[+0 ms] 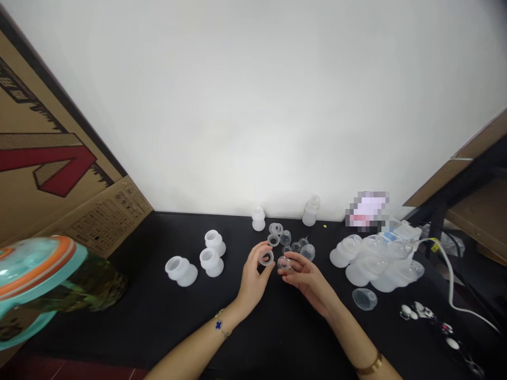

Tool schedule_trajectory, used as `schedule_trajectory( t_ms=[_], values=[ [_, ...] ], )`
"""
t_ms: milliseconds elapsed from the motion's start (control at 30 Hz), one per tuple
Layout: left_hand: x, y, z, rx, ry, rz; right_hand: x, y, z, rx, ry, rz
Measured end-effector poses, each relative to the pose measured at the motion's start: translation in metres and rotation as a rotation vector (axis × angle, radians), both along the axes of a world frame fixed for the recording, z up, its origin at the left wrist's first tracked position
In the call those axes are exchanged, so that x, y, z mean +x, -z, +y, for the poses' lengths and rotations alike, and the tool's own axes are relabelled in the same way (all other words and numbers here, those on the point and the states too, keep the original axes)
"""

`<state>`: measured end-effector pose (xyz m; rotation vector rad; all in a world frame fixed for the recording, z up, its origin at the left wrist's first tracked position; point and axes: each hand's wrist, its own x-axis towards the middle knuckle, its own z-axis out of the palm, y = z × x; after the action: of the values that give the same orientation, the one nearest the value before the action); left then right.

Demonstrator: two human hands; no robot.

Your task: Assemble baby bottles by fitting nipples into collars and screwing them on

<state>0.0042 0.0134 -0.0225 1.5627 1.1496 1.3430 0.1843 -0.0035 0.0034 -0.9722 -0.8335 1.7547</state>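
My left hand (253,274) pinches a small clear plastic ring (266,258) between thumb and fingers above the black table (130,311). Just to its right, my right hand (303,274) holds a small clear dome-shaped piece (283,263) in its fingertips. The two hands are close together, almost touching. Behind them lies a cluster of several more clear rings and domes (289,240). Three white frosted cup-like parts (209,253) stand to the left of my left hand.
A pile of frosted cups (376,261) lies at the right, with one clear cap (364,298) in front. Two white bottles (311,211) stand by the wall. A cardboard box (59,179) and a teal-lidded jar (43,274) are at left. A white cable (451,279) runs at right.
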Motion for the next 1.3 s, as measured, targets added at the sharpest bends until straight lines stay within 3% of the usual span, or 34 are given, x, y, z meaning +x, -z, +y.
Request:
schedule_trajectory(
  t_ms=[133,300,1300],
  values=[
    [0.001,-0.001,0.001,-0.081,0.037,-0.093,-0.004,0.007,0.005,-0.242,0.083,0.336],
    [0.001,-0.006,-0.001,-0.119,0.05,-0.108,-0.003,0.013,0.012,-0.375,0.213,0.445],
    [0.002,-0.007,0.0,-0.128,0.112,-0.068,-0.003,0.018,0.012,-0.375,0.278,0.44]
  ],
)
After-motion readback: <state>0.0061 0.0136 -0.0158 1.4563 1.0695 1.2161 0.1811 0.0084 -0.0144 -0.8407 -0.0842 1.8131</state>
